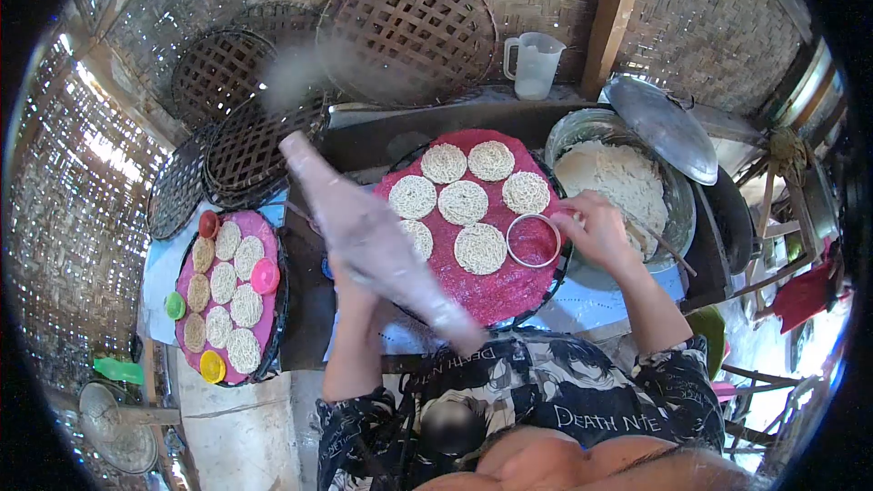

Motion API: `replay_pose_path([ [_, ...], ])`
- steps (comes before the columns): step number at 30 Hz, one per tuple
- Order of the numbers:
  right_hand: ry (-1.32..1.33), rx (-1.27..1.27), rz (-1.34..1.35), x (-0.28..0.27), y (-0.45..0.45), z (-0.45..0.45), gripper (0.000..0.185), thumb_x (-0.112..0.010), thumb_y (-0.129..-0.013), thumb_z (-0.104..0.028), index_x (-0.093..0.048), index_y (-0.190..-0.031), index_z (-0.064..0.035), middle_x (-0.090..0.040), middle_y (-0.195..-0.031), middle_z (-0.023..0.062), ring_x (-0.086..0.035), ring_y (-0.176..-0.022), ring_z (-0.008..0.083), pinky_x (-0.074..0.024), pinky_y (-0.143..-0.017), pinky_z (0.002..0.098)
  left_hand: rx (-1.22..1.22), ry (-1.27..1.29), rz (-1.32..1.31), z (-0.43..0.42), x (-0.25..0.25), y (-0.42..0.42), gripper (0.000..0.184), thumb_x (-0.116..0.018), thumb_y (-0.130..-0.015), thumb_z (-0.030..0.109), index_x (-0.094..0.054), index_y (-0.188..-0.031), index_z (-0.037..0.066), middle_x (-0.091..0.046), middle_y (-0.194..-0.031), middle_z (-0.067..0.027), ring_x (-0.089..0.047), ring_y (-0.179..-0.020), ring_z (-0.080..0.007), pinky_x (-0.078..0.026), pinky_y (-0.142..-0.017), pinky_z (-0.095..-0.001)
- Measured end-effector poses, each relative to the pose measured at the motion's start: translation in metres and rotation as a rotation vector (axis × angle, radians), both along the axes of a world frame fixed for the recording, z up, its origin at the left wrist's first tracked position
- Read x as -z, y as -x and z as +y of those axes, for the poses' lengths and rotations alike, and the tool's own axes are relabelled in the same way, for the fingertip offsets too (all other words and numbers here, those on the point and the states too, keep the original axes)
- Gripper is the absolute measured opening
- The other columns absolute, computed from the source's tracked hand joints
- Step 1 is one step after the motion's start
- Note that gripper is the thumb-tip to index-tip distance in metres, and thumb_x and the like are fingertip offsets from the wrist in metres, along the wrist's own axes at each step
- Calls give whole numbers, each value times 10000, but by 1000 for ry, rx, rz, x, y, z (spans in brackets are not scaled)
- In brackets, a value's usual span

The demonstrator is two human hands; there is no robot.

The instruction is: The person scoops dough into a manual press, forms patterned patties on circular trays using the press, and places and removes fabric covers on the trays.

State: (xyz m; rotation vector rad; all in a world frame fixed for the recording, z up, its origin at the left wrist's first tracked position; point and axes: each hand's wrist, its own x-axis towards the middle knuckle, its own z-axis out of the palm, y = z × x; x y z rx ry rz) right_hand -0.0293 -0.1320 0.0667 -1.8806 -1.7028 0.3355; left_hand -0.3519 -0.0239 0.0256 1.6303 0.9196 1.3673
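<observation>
My right hand pinches a thin metal ring at its right side. The ring lies over a red cloth on a round dark-rimmed tray. Several round white noodle-like discs rest on this cloth, left of and above the ring. My left hand grips a long pale pinkish bar, thick in the middle with narrower ends. Motion blurs the bar, and it hides most of my left fingers and part of the tray's left side.
A second tray with pink cloth and discs stands at left, with coloured lids. A pot of pale dough sits right, a metal lid leaning on it. Woven trays and a plastic jug stand behind.
</observation>
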Motion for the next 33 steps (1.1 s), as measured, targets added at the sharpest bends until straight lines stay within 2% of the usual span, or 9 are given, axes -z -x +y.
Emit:
replay_pose_path([
  [3,2,-348,546,-5,40,-8,603,-371,-875,-545,-576,-1037,-1,-623,-865,110,-613,-724,214,-493,-660,358,-251,-187,472,-8,-22,-58,417,-689,-691,283,-584,-1007,32,-634,-914,-141,-619,-876,-259,-469,-794,-363],
  [5,245,-415,966,-3,50,-17,722,-258,-875,-617,-540,-1069,19,-617,-883,97,-599,-692,182,-489,-633,317,-182,-564,376,-12,-43,-96,297,-708,-619,255,-631,-819,50,-624,-703,-124,-613,-756,-303,-338,-984,-446],
  [6,460,-331,1158,-2,48,-21,779,-204,-862,-655,-529,-1073,20,-614,-893,92,-590,-671,170,-486,-617,292,32,-441,697,-10,-50,-100,353,-699,-635,228,-613,-918,36,-627,-799,-157,-590,-864,-320,-322,-1002,-455],
  [8,424,-286,1137,-14,33,-28,767,-233,-850,-666,-516,-1079,9,-612,-845,118,-582,-609,163,-470,-537,264,217,-246,542,-12,-72,-110,532,-670,-674,178,-500,-1153,20,-564,-1091,-199,-522,-1057,-310,-339,-996,-442],
  [11,514,-390,1305,-16,6,-39,692,-259,-876,-615,-489,-1117,-9,-616,-840,143,-595,-596,181,-477,-487,282,1165,329,-682,39,-60,-122,719,-610,-765,196,-237,-1353,16,-258,-1411,-168,-313,-1284,-262,-384,-950,-385],
  [12,568,-353,1339,-16,2,-43,672,-263,-883,-602,-483,-1123,-14,-618,-838,150,-600,-597,187,-481,-480,288,1020,550,-808,41,-84,-124,724,-494,-813,465,-289,-1347,20,-473,-1237,-158,-436,-1172,-294,-336,-988,-429],
  [14,642,-255,1345,-17,-8,-49,637,-267,-896,-575,-479,-1127,-20,-620,-830,163,-608,-595,197,-490,-475,301,1260,692,-1138,74,-63,-145,653,-371,-858,542,-434,-1241,17,-572,-819,-76,-543,-858,-243,-396,-877,-410],
  [16,678,-136,1283,-18,-22,-49,606,-269,-908,-549,-481,-1122,-22,-621,-819,174,-615,-587,205,-501,-478,318,1000,840,-1099,64,-69,-163,640,-309,-873,576,-518,-1130,28,-439,-578,-2,-487,-638,-199,-406,-774,-376],
  [33,683,92,711,-26,-18,-28,563,-401,-897,-507,-595,-854,19,-597,-617,106,-578,-467,175,-492,-418,292,568,906,-1140,66,-23,-167,500,-330,-895,523,-577,-897,88,-279,-470,49,-339,-445,-106,-371,-541,-310],
])
